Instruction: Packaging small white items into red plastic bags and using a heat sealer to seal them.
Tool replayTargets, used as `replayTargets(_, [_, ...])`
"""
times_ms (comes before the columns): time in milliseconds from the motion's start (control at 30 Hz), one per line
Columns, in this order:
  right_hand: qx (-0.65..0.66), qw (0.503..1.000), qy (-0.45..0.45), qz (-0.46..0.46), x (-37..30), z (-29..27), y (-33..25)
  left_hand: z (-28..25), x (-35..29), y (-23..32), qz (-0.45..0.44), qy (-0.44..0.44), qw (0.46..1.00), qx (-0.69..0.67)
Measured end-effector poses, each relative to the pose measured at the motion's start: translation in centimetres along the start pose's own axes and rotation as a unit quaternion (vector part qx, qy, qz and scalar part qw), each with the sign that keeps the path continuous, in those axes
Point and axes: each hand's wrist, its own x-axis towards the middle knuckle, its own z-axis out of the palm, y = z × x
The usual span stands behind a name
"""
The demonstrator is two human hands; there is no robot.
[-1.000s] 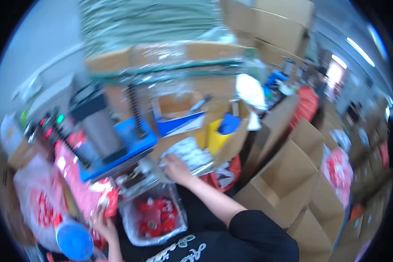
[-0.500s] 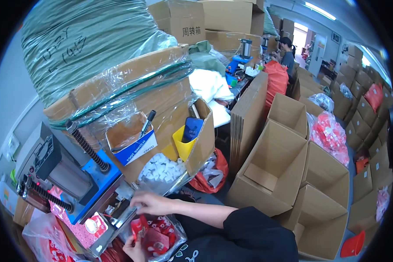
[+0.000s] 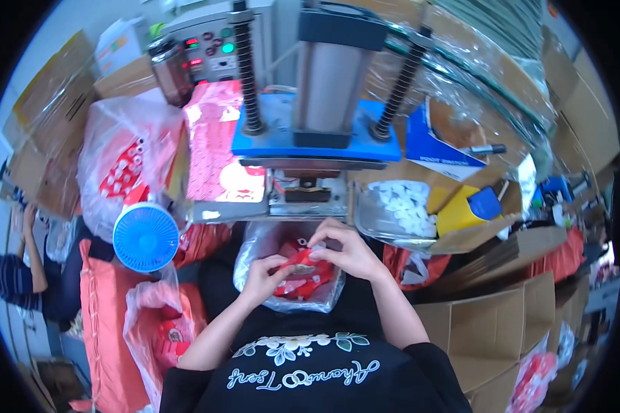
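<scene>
Over a box lined with clear plastic (image 3: 244, 265) at my lap, both hands work on one small red pouch (image 3: 299, 261). My left hand (image 3: 263, 278) is closed on its left side, thumb and fingers pinching the edge. My right hand (image 3: 349, 252) pinches its upper right corner, where a small white piece (image 3: 315, 253) shows at the fingertips. More red pouches (image 3: 300, 288) with white bits lie in the box below. Just beyond the hands stands a press with a blue plate (image 3: 272, 141) and a metal die (image 3: 307, 191).
White plastic pieces (image 3: 403, 206) fill a tray right of the press. Beside it are a yellow holder (image 3: 458, 212) and a blue-white carton (image 3: 430, 148). Left are pink sheets (image 3: 217, 151), a blue fan (image 3: 145, 237) and bagged red pouches (image 3: 125, 168). Another person (image 3: 17, 275) sits far left.
My view has swung left to face the press. My right hand has come back from the bench edge by the press to the red pouch, which my left hand still holds.
</scene>
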Motion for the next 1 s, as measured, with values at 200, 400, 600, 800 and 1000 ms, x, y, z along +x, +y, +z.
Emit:
replayTargets(200, [-0.069,0.984,0.161,0.032,-0.1,0.1,1.3,0.3,2.6,0.8,-0.063,0.033,0.995,-0.065])
replayTargets(400, [-0.317,0.897,0.291,0.106,-4.2,-5.2,0.1,0.5,7.2,5.7,-0.234,0.109,0.932,-0.254])
replayTargets(600, [-0.485,0.805,0.270,0.209,-7.1,-7.9,3.3,-0.1,8.9,5.2,-0.254,0.116,0.919,-0.276])
replayTargets(800, [-0.453,0.838,0.247,0.174,-3.8,-5.6,4.1,-6.3,10.0,2.5,0.055,0.174,0.965,0.186])
replayTargets(1000, [-0.439,0.849,0.217,0.198,-2.2,-6.1,5.3,-8.5,3.5,-1.2,0.103,0.166,0.876,0.441])
